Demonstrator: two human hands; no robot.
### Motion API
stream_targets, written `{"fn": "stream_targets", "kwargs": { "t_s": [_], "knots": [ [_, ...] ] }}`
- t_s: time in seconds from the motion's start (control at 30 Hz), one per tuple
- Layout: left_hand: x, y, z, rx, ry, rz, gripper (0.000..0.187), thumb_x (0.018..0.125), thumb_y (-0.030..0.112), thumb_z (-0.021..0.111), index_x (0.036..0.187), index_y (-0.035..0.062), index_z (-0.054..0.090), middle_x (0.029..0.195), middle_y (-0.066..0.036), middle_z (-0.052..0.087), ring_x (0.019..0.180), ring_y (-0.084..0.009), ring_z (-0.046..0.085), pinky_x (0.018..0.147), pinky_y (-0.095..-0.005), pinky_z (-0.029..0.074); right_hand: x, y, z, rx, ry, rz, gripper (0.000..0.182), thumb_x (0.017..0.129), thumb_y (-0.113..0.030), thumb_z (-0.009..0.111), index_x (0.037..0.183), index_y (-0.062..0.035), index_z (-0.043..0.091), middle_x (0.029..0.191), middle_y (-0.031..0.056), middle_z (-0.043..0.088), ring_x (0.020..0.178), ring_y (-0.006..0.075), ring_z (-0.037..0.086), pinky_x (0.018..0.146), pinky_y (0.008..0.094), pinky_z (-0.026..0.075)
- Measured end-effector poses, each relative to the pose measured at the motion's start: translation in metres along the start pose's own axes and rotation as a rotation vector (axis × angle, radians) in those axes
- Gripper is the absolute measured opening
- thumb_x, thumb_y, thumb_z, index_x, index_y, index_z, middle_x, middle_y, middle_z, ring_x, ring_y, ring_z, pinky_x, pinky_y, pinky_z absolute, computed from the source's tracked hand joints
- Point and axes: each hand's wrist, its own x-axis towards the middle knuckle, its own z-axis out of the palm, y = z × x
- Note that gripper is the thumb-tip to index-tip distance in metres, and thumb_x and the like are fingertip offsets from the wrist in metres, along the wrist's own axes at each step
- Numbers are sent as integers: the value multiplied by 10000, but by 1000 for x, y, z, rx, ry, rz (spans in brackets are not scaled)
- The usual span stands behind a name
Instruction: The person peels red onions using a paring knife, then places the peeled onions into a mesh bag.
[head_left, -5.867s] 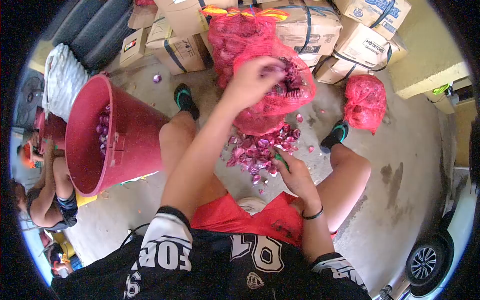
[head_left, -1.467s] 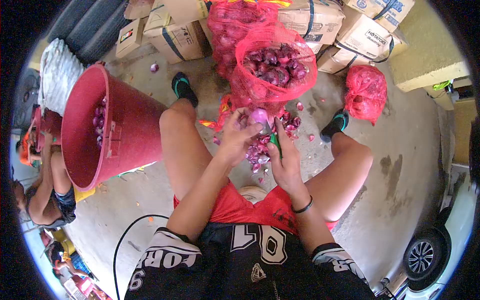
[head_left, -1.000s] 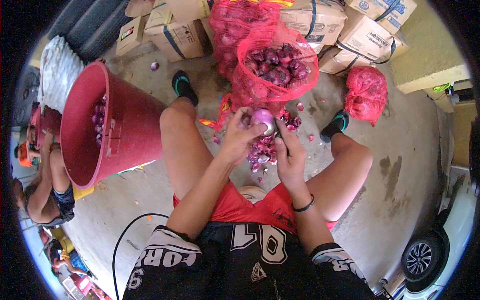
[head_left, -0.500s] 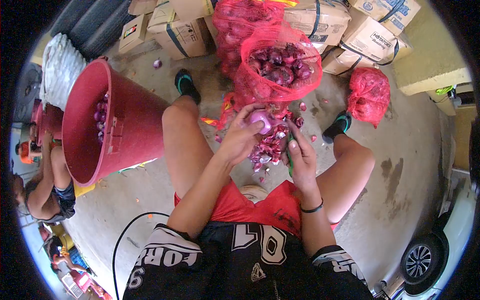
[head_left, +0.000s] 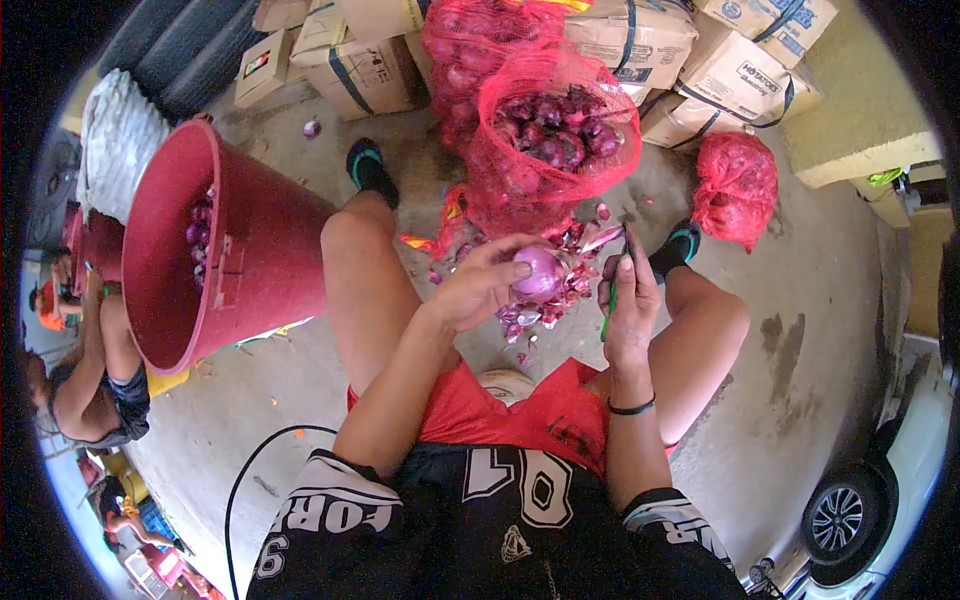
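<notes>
A bare concrete floor (head_left: 800, 420) fills the scene, seen from above by a seated person whose knees spread to either side. Between the knees, the left hand (head_left: 478, 288) holds a peeled purple onion (head_left: 540, 274), the fingers (head_left: 505, 250) curled over its top and the thumb pressed underneath, the forearm reaching forward from the lap. Just beside it, the right hand (head_left: 630, 300) is raised with the palm turned toward the onion, its fingers closed around a knife with a green handle (head_left: 607, 312) while a strip of onion skin (head_left: 600, 238) hangs near the fingertips; the two hands are apart. Below the onion, a heap of purple peelings (head_left: 535, 310) lies on the floor. Directly ahead stands an open red mesh sack (head_left: 555, 140) full of unpeeled onions, with a smaller red mesh bag (head_left: 735, 190) off to the right. A large red bucket (head_left: 215, 260), tilted and holding some peeled onions, sits to the left. Cardboard boxes (head_left: 720, 70) are stacked behind the sack. Another person (head_left: 85, 380) crouches at the far left edge.
</notes>
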Motion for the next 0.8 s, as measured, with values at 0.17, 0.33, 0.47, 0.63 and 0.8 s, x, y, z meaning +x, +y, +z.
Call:
{"fn": "stream_targets", "kwargs": {
  "t_s": [0.17, 0.33, 0.47, 0.63, 0.8],
  "knots": [
    [-7, 2, -1, -92, -110, 69, 566, 859, 195, 660, 1330, -21, 432, 1283, -156, 556, 1137, -262, 591, 977, -422, 490, 11, 4, -17, -15, 85, 0, 450, 1007, -250, 491, 1414, -67, 432, 856, -15, 546, 605, 47, 454, 499, 178, 347],
    [-2, 2, -1, -57, -8, 134, 569, 860, 174, 667, 1337, -23, 427, 1297, -159, 548, 1137, -279, 590, 983, -417, 484, -5, -6, -3, 20, -121, 68, 475, 1014, -279, 451, 1424, -45, 392, 844, 34, 551, 581, 66, 461, 482, 186, 351],
    [1, -3, -5, 62, -10, 43, 595, 851, 179, 689, 1346, -17, 422, 1314, -152, 537, 1135, -270, 589, 980, -404, 481, -11, 13, 3, 162, -253, 178, 203, 986, -222, 527, 1084, -47, 556, 787, 6, 556, 544, 43, 443, 437, 192, 312],
    [0, -10, -6, 117, -81, -19, 633, 836, 184, 713, 1359, -14, 416, 1322, -143, 533, 1148, -258, 579, 985, -392, 470, -3, 3, 8, 141, -132, 171, 83, 940, -144, 610, 960, -63, 616, 683, -45, 550, 544, 28, 460, 462, 194, 347],
    [-4, -7, 1, -23, -174, 53, 681, 831, 190, 724, 1386, -3, 381, 1334, -134, 516, 1155, -250, 572, 1008, -391, 453, 11, 7, -5, 194, 8, 187, 150, 956, -187, 595, 861, -84, 543, 633, -63, 467, 502, 33, 389, 428, 192, 298]
  ]
}}
